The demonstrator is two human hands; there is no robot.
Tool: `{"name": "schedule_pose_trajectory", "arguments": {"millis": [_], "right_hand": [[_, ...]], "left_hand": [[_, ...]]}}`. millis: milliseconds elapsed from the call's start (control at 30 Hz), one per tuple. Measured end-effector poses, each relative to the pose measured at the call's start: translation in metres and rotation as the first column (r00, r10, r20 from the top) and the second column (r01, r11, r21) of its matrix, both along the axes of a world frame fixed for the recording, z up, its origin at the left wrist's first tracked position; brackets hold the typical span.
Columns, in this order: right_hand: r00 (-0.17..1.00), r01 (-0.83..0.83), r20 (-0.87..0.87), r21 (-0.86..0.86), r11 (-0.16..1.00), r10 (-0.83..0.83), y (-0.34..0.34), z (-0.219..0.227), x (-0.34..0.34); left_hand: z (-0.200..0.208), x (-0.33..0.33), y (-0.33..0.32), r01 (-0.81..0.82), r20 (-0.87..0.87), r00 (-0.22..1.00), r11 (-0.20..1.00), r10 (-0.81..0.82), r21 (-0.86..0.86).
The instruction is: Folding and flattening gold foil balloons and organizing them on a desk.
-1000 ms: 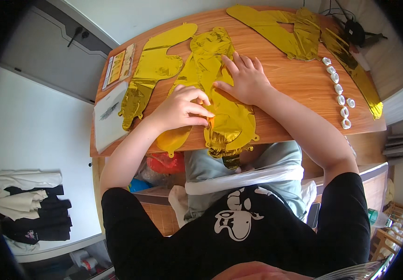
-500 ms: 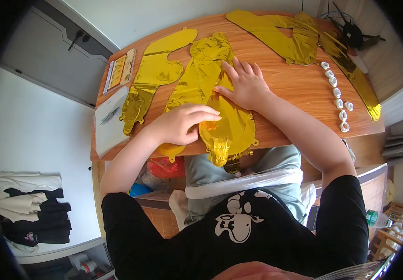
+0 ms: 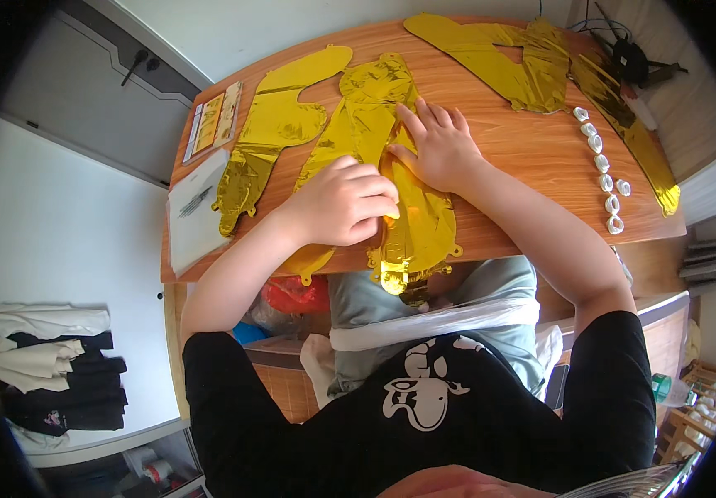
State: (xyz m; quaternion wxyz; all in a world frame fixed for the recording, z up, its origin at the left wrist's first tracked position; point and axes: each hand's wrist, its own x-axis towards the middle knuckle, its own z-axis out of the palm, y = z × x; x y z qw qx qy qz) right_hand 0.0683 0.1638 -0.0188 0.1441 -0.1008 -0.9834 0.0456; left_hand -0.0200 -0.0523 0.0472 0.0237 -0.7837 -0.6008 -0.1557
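Flat gold foil balloons lie on the wooden table (image 3: 499, 199). In front of me, the middle foil balloon (image 3: 428, 220) reaches over the near edge, its narrow end hanging toward my lap. My left hand (image 3: 343, 203) is closed on this balloon's left part, fingertips bent together at a raised fold; what lies under the fingers is partly hidden. My right hand (image 3: 442, 149) rests on its upper right edge, fingers spread out and flat. A second gold foil balloon (image 3: 291, 120) lies to the left, beyond my left forearm.
A gold foil balloon (image 3: 540, 70) lies at the back right, beside a long gold foil strip (image 3: 628, 133). Several white ribbon rolls (image 3: 599, 163) line the right side. White sheets (image 3: 196, 220) and a printed card (image 3: 212, 124) lie at left. A black stand-like device (image 3: 630, 62) occupies the back right corner.
My left hand has lifted slightly and moved up and right, its fingers curling closed over the foil. The balloon's hanging end has shifted a little right. My right hand has barely moved.
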Motion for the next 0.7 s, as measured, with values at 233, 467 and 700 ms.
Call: {"name": "schedule_pose_trajectory", "arguments": {"millis": [233,467,700], "right_hand": [[1.000,0.000,0.005,0.000,1.000,0.000,-0.002,0.002,0.001],[1.000,0.003,-0.011,-0.026,1.000,-0.003,0.000,0.001,0.001],[1.000,0.005,-0.001,-0.015,1.000,-0.005,-0.001,0.003,0.002]], "left_hand": [[-0.015,0.009,0.011,0.035,0.013,0.999,0.999,-0.035,-0.005],[-0.030,0.005,0.000,-0.246,0.063,0.967,0.969,0.246,-0.014],[-0.030,0.000,0.001,-0.261,0.032,0.965,0.965,0.262,-0.031]]}}
